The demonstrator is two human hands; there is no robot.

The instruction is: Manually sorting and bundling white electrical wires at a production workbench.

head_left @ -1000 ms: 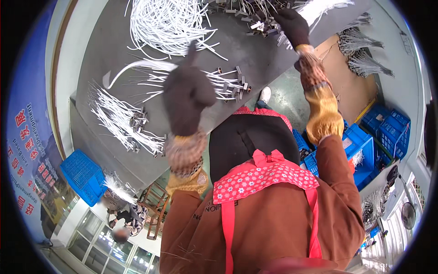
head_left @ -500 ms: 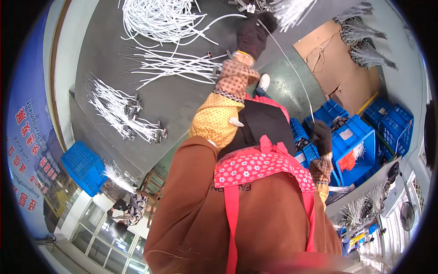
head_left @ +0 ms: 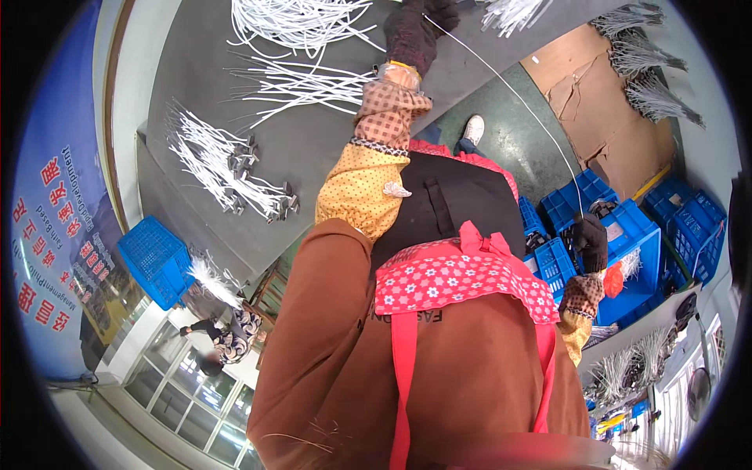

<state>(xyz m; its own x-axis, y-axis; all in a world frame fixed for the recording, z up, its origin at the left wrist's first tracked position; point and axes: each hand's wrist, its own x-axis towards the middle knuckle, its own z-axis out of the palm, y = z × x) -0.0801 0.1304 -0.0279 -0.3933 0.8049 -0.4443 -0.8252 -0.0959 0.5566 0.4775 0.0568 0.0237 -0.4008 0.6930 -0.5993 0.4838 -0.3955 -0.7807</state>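
Observation:
My left hand [head_left: 411, 39], in a dark knitted glove, reaches over the grey table and is closed on one end of a thin white cable [head_left: 513, 77]. The cable runs in a long slack curve across to my right hand [head_left: 589, 241]. That hand, gloved too, is closed around the other end beside the blue crates; its fingers are partly hidden. Just left of my left hand lie a spread of white cables [head_left: 305, 88] and a larger looped heap [head_left: 301, 23]. Another white bundle [head_left: 513, 14] lies to its right.
White cables with dark metal clips [head_left: 227, 164] lie farther left on the table [head_left: 196, 70]. Blue crates [head_left: 630, 227] stand at my right, near a cardboard sheet [head_left: 576, 94] and grey cable bundles [head_left: 646, 55]. A blue basket [head_left: 154, 262] and another person [head_left: 231, 341] are at lower left.
My right hand has moved outward to the right, taking its end of the cable along. My left hand has shifted slightly up and left. The whole view has tilted a little.

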